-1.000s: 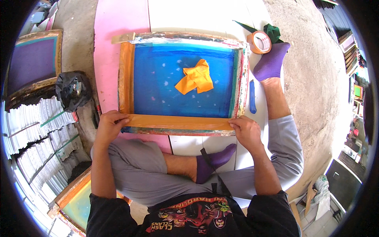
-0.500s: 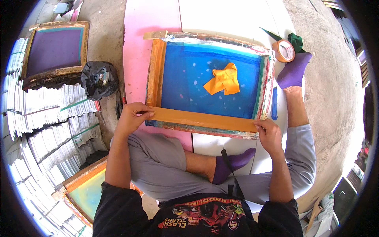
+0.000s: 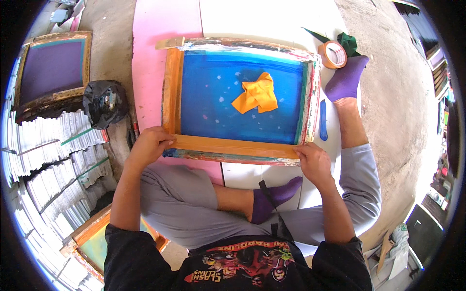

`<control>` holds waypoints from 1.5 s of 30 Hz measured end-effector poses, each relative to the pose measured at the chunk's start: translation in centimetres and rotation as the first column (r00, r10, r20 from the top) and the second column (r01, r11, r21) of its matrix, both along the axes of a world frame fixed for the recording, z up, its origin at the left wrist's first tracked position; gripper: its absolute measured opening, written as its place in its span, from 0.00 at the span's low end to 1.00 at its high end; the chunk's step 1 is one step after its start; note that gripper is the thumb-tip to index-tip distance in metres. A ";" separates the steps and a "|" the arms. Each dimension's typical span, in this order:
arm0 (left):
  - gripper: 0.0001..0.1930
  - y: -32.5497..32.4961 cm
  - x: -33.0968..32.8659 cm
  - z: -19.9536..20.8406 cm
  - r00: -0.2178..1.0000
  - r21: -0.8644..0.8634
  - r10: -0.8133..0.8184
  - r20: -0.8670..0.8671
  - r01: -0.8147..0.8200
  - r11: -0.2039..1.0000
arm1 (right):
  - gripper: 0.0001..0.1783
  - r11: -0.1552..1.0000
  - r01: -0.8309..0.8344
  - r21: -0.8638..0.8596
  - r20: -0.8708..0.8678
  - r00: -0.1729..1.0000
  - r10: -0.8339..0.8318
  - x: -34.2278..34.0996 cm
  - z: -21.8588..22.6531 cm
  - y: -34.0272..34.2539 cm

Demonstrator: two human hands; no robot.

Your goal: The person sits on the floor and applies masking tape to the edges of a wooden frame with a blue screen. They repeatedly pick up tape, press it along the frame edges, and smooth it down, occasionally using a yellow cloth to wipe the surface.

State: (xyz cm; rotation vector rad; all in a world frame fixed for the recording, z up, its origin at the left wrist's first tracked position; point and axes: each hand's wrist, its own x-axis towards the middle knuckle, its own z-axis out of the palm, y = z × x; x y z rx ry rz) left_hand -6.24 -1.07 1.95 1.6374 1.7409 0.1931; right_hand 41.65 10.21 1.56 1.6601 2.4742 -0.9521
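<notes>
A screen-printing frame (image 3: 313, 99) with blue mesh (image 3: 213, 111) lies flat before me, its wooden border smeared with paint. Along its near side runs a strip of brown tape (image 3: 233, 146), stretched straight from hand to hand. My left hand (image 3: 148, 144) pinches the strip's left end by the frame's near left corner. At the near right corner, my right hand (image 3: 315, 159) pinches the other end. Whether the strip's middle is stuck down or just above the wood, I cannot tell. A crumpled yellow cloth (image 3: 256, 94) rests on the mesh.
Beyond the frame's right side are a roll of brown tape (image 3: 333, 54), a dark green cloth (image 3: 347, 44) and a long blue tool (image 3: 323, 120). My legs border the frame. To the left stand paper stacks (image 3: 53, 140), a black plastic bag (image 3: 104, 103) and another purple-meshed frame (image 3: 53, 68).
The whole view has shifted, so the scene sits a little farther left. Both hands keep their pinch on the tape strip, which stays taut along the frame's near side.
</notes>
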 end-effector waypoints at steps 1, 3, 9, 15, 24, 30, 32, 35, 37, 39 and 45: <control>0.08 0.1 -0.2 -0.2 0.999 -0.016 -0.033 -0.011 0.033 0.999 | 0.10 1.000 0.003 -0.016 0.008 1.000 -0.003 0.0 0.0 -0.1; 0.08 -0.1 -0.4 -1.1 0.999 -0.012 -0.051 0.001 0.051 0.999 | 0.10 1.000 0.010 -0.018 0.026 1.000 -0.010 0.1 -0.1 -0.3; 0.08 0.6 0.4 0.0 0.998 -0.084 -0.040 -0.037 0.037 0.996 | 0.11 1.000 0.002 -0.021 0.093 0.996 0.000 -0.5 0.2 -0.4; 0.12 0.4 0.4 -0.3 0.986 -0.138 -0.126 -0.111 0.110 0.984 | 0.12 0.998 -0.040 -0.049 0.199 0.979 0.049 -1.0 0.4 -0.1; 0.12 0.9 0.7 0.1 0.982 -0.229 -0.127 -0.141 0.092 0.969 | 0.17 0.974 -0.123 -0.190 0.331 0.926 0.182 -1.4 0.8 0.8; 0.12 0.9 1.1 0.7 0.981 -0.258 -0.118 -0.151 0.076 0.963 | 0.14 0.972 -0.128 -0.197 0.366 0.910 0.194 -2.3 1.0 1.1; 0.13 1.4 1.0 0.5 0.983 -0.256 -0.130 -0.131 0.094 0.962 | 0.14 0.972 -0.121 -0.203 0.381 0.904 0.192 -2.2 1.2 1.0; 0.14 1.2 0.4 -0.3 0.981 -0.262 -0.155 -0.116 0.120 0.958 | 0.15 0.968 -0.126 -0.219 0.400 0.893 0.207 -2.3 1.4 1.0; 0.15 1.3 0.3 -0.5 0.976 -0.269 -0.183 -0.122 0.145 0.952 | 0.16 0.962 -0.125 -0.241 0.432 0.874 0.222 -2.7 1.7 1.1; 0.14 1.5 0.4 -0.5 0.970 -0.274 -0.199 -0.143 0.155 0.949 | 0.18 0.946 -0.124 -0.301 0.486 0.833 0.264 -3.1 1.8 1.3; 0.13 0.9 1.1 0.1 0.957 -0.272 -0.202 -0.207 0.142 0.952 | 0.15 0.923 -0.203 -0.328 0.482 0.804 0.348 -3.3 1.1 1.6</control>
